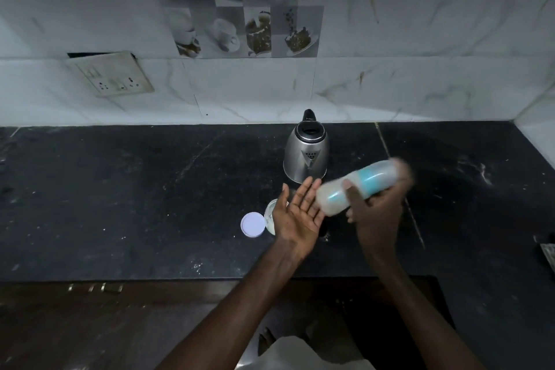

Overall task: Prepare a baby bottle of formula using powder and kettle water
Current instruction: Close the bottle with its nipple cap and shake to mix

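- Head view looks down on a black stone counter (120, 189) set against a white marble-patterned wall, with a steel electric kettle (305, 153) standing near the back of it as the landmark.
- Right hand (377, 213), just in front of the kettle and to its right, is wrapped around a baby bottle (360, 186), thumb across the near side of the body.
- Bottle lies tilted almost on its side above the counter, its base pointing toward the left hand and its capped top up and to the right of the kettle; it is motion-blurred, with a teal band and a pale milky content.
- Left hand (300, 213), directly in front of the kettle, is spread flat with palm up and fingers apart, holding nothing; the bottle's base is at or just beside its fingertips.
- Clear powder container (270, 216) sits on the counter in front of the kettle, partly hidden under the left hand.
- White round lid (253, 224) lies flat just left of that container.
- Wall socket plate (114, 75) hangs askew, well to the kettle's left.
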